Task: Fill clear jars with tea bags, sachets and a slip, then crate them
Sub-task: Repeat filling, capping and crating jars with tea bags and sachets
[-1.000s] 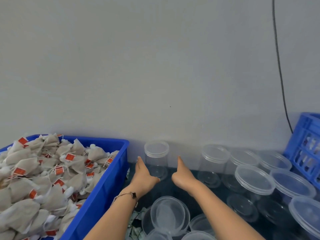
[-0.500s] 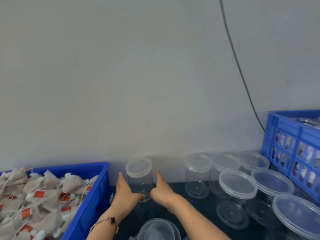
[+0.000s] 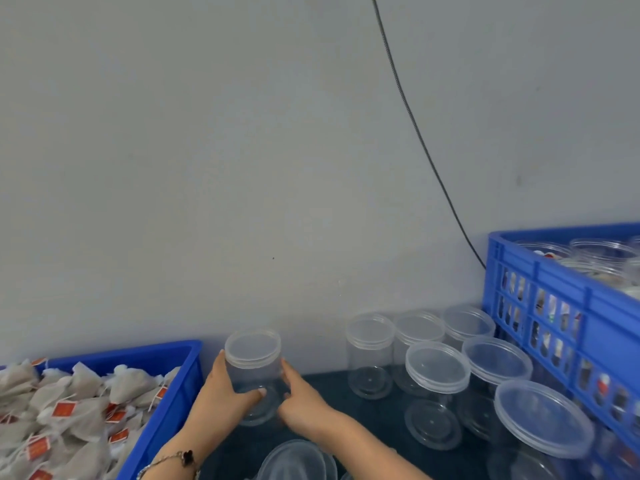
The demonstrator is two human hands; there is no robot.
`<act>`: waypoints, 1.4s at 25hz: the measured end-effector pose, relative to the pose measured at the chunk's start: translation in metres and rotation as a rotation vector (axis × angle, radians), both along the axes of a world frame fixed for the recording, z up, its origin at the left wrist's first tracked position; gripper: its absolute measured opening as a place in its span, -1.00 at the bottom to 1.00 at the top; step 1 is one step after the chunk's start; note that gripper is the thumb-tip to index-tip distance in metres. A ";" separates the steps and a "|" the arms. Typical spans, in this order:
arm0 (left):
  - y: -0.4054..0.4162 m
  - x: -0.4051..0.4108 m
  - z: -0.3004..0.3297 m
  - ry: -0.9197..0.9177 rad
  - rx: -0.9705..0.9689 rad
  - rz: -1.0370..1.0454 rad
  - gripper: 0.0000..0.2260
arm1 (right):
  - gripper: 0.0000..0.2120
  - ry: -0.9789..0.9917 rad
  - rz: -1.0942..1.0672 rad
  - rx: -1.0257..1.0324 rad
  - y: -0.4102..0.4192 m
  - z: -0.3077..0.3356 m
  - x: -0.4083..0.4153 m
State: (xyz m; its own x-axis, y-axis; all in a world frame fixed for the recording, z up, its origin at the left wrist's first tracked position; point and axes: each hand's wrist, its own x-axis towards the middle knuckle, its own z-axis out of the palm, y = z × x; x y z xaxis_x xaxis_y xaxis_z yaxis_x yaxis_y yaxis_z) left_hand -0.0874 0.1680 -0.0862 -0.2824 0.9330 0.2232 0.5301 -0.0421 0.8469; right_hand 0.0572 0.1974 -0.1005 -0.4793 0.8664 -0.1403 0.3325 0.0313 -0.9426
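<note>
Lidded empty clear jar (image 3: 252, 368) stood upright on the dark tabletop (image 3: 332, 403) by the wall, long axis vertical, lid up. Left hand (image 3: 221, 393) and right hand (image 3: 301, 400) grasped its lower sides, likely to lift it for filling from the tea-bag bin (image 3: 173, 386).

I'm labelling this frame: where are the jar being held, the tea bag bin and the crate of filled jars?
held jar (image 3: 252, 353): head view, on its lid.
tea bag bin (image 3: 173, 396): head view, on its right blue wall.
crate (image 3: 568, 282): head view, on its near top rim.
</note>
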 end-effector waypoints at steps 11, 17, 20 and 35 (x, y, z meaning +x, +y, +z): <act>-0.147 0.038 0.048 0.030 0.081 0.090 -0.23 | -0.20 0.019 0.059 0.013 -0.146 0.040 0.050; -0.230 0.049 0.041 0.130 0.013 -0.097 -0.23 | -0.50 -0.042 -0.079 0.097 -0.230 0.043 0.082; -0.257 0.061 0.035 0.341 0.040 -0.180 -0.29 | -0.47 -0.190 -0.196 0.181 -0.251 0.062 0.087; -0.262 0.032 0.042 0.406 0.126 -0.191 -0.27 | -0.27 -0.462 -0.089 0.475 -0.251 0.095 0.049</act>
State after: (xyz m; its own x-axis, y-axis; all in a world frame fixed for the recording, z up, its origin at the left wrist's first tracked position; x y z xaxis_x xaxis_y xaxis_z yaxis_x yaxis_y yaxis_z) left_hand -0.0558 -0.0938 -0.0444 0.0258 0.9184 0.3948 0.7902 -0.2606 0.5547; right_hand 0.1057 -0.0540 -0.0057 -0.3856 0.9180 0.0926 0.7190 0.3619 -0.5934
